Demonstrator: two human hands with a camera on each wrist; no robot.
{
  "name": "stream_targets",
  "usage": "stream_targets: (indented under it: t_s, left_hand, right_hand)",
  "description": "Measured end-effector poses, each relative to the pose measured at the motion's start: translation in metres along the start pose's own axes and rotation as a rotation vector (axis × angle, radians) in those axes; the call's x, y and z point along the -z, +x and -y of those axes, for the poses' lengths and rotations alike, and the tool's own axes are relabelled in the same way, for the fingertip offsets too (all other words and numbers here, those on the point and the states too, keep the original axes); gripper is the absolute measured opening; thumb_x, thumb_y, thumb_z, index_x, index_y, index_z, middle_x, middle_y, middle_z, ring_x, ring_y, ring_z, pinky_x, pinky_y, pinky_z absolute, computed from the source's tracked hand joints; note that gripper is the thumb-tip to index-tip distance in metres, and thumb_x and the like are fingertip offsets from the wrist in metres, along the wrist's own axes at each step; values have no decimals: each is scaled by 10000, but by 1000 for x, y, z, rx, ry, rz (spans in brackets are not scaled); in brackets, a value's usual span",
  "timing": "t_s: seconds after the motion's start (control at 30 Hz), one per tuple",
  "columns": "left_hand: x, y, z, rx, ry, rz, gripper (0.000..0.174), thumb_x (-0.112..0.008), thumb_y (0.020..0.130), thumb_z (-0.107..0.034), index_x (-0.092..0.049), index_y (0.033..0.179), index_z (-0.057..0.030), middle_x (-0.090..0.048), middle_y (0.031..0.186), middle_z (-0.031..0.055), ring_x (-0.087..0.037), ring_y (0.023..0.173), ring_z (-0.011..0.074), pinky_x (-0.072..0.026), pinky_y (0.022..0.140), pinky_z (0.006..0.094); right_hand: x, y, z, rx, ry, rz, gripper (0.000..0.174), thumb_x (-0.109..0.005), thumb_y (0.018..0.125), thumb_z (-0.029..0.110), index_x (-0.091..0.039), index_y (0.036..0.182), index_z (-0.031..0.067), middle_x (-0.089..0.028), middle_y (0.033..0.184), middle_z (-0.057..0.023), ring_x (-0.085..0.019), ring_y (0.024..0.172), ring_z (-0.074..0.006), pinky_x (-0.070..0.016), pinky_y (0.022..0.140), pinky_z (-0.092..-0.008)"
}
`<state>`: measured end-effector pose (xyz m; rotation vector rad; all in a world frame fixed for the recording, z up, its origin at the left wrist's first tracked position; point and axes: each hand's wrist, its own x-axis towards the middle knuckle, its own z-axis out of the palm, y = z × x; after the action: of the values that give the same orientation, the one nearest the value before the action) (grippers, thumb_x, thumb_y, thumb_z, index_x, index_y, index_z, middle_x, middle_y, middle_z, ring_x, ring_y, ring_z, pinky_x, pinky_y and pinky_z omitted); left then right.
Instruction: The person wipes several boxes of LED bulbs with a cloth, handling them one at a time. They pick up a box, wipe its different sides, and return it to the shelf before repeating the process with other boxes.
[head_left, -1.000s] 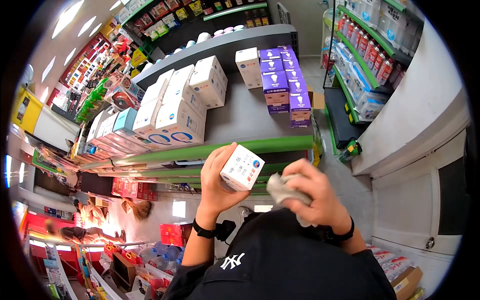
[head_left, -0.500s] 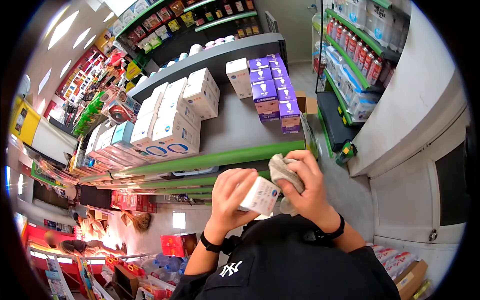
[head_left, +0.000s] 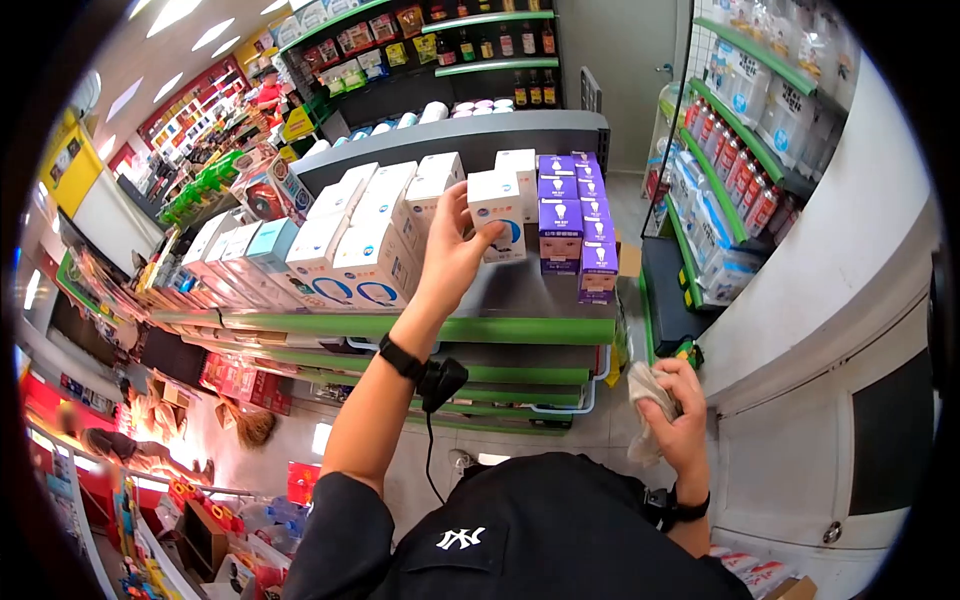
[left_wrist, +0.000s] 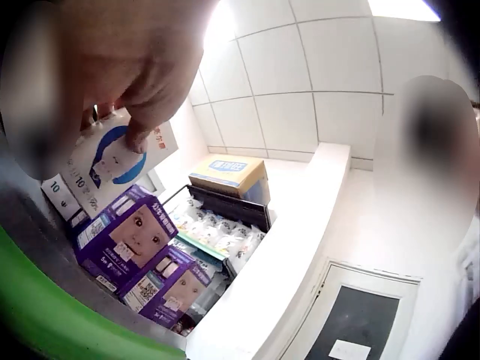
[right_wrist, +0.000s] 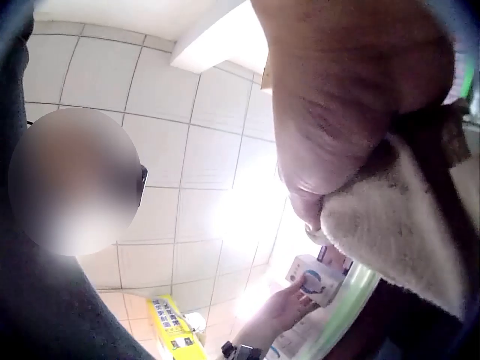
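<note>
1. Grey shelf (head_left: 505, 292) runs to a green front edge (head_left: 530, 331); white boxes (head_left: 375, 255) crowd its left.
2. Left hand (head_left: 455, 250) pinches a box (head_left: 495, 220) over the shelf, set back from that edge; contact below is unclear.
3. Purple boxes (head_left: 561, 218) stand just right, a narrow gap between.
4. Right hand (head_left: 683, 425) grips a cloth (head_left: 645, 400) beyond the shelf's right end.

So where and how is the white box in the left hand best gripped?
Probably around its left side at mid-height, thumb flat on the front face, coming from the front left. The white box is upright and straight-sided; purple boxes stand close on its right and another white box behind. The left hand reaches in that way.
</note>
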<state>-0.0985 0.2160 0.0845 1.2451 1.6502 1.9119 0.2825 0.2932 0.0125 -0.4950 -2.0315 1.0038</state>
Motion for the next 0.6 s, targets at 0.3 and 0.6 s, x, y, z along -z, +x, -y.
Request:
stream_targets:
  t_s: [0.3, 0.6]
  left_hand:
    - [-11, 30, 49, 117, -87, 48, 662, -640, 1095, -15, -276, 1646, -46, -609, 1472, 129, -584, 1361, 196, -475, 1142, 355]
    - [-18, 37, 64, 47, -9, 136, 822, -584, 1087, 23, -125, 1764, -54, -507, 1617, 190, -494, 1482, 250, -384, 1226, 356]
  right_hand:
    - [34, -46, -19, -203, 14, -194, 196, -762, 924, 118, -635, 1000, -11, -632, 1242, -90, -596, 1046, -179, -484, 913, -298]
    - [30, -38, -16, -199, 2, -167, 245, -793, 943, 183, -662, 1033, -3, -636, 1248, -93, -599, 1070, -186, -484, 941, -314]
